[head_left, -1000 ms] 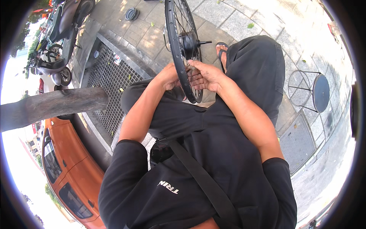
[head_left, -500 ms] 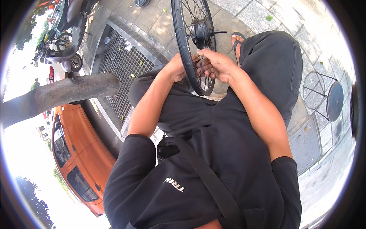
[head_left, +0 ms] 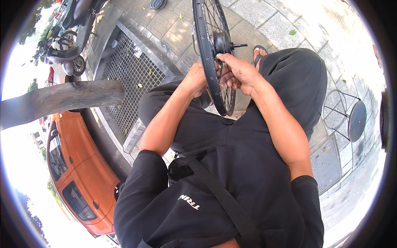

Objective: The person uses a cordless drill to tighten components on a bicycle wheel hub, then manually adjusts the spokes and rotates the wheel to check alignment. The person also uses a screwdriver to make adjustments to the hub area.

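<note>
A black bicycle wheel rim [head_left: 200, 35] with no tyre, silver-dark spokes and a bulky black hub [head_left: 219, 43] with a protruding axle stands on edge between my bent legs. My left hand [head_left: 197, 79] is at the rim's left side, fingers curled in toward it and partly hidden behind it. My right hand [head_left: 242, 75] grips at the lower part of the wheel from the right, thumb up against the rim near the hub, fingers curled among the spokes. Just beyond it is my sandalled foot [head_left: 259, 53].
A metal grate [head_left: 124, 62] lies left in the paving [head_left: 264, 18], beside a tree trunk [head_left: 62, 101]. Parked scooters [head_left: 68, 56] and an orange car [head_left: 87, 173] are at left. A black round stool [head_left: 356, 120] is at right; a dark bowl [head_left: 158, 4] sits at the top.
The whole view has shifted slightly. My right thumb has moved up along the rim toward the hub, and both hands remain on the wheel.
</note>
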The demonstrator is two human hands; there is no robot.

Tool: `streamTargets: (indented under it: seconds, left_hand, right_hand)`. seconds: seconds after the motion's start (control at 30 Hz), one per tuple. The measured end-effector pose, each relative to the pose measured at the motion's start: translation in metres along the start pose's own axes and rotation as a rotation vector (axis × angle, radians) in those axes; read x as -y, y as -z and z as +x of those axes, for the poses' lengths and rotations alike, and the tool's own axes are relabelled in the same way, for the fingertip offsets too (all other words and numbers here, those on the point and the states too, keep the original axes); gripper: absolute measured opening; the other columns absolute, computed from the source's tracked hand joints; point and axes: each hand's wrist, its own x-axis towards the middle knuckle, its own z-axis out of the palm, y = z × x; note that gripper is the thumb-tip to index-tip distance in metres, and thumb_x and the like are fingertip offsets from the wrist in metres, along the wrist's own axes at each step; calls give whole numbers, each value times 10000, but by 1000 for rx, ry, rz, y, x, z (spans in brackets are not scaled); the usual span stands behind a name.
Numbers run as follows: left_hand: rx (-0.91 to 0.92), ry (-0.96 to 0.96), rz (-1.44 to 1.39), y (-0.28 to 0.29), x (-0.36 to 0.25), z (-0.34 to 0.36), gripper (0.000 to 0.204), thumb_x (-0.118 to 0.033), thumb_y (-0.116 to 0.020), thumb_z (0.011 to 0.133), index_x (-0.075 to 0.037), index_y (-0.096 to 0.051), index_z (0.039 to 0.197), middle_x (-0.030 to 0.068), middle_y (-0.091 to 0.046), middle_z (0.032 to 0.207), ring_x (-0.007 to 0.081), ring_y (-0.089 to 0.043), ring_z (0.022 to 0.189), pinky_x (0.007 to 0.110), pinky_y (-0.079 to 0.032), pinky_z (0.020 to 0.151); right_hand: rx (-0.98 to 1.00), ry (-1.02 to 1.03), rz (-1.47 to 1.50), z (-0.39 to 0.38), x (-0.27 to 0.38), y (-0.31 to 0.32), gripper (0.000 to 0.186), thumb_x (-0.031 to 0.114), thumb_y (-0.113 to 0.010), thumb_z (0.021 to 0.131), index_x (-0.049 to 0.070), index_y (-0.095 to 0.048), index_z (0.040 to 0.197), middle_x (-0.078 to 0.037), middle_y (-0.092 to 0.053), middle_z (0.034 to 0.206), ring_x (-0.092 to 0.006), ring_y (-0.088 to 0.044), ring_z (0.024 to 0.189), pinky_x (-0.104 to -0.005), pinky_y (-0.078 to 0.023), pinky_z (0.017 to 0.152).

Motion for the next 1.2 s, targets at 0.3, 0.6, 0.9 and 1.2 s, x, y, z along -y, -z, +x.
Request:
streamTargets:
  seconds: [0.3,0.6,0.9,1.2]
  left_hand:
    - [19,23,14,-20,-4,-5,397,-345,-587,1051,19,-709,951,116,-722,792,187,-665,570,321,-551,500]
    - [4,30,-6,-23,-27,3,420,-346,-561,1013,26,-724,903,141,-717,744,213,-641,502,345,-559,487]
    - [-60,84,-7,-32,-36,-8,325,-295,-620,1069,-23,-681,903,60,-666,755,140,-611,583,299,-487,521]
    - [19,71,-46,-22,-23,2,217,-149,-597,1058,-9,-662,906,71,-622,748,167,-611,613,331,-530,533]
  right_hand:
    - [-544,281,-1739,29,44,74,287,167,-569,959,-9,-729,1119,-218,-733,1147,-431,-702,1097,-504,-556,982]
    - [-222,254,-1843,94,45,114,245,144,-599,973,-12,-739,1099,-258,-735,1120,-427,-706,1066,-497,-560,938]
    - [-167,336,-1824,84,46,124,248,229,-647,991,21,-765,1052,-240,-745,1015,-443,-696,1018,-522,-549,882]
    - [-175,277,-1489,73,47,124,290,237,-654,993,14,-762,1144,-242,-749,1051,-417,-703,1043,-483,-538,915]
